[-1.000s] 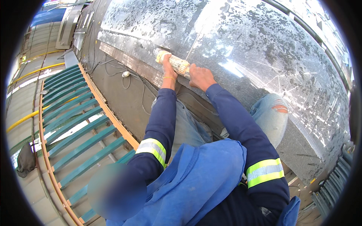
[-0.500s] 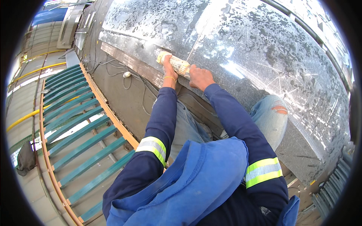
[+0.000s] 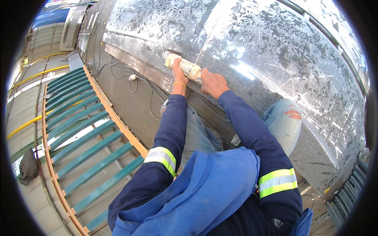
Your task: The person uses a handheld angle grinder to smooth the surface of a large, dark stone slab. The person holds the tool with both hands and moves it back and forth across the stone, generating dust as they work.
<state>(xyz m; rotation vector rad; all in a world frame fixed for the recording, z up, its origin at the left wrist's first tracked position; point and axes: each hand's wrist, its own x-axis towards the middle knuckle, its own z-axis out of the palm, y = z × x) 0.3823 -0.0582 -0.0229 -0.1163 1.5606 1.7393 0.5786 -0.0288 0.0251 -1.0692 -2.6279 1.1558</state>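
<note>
With both hands I grip a worn, yellowish angle grinder (image 3: 188, 69) whose body looks wrapped or caked in dust. My left hand (image 3: 178, 76), with a thin yellow band at the wrist, is closed round its front part. At the rear end my right hand (image 3: 214, 84) is wrapped round the handle. The tool's head rests at or just over a large grey metal sheet (image 3: 252, 74), beside a short dark line in the surface. Its disc cannot be made out clearly. The sheet is mottled with dark blotches, bright glare and scratches.
Left of me lies a slatted frame (image 3: 90, 133) with green bars and orange rails. Loose grey cables (image 3: 147, 84) and a white plug-like piece (image 3: 132, 77) lie on the floor. A dark bag (image 3: 28, 167) hangs far left. Grey ribbed pieces (image 3: 346, 200) sit at the lower right.
Both hands and the grinder have shifted slightly right and toward me along the sheet. The grip of each hand stays the same.
</note>
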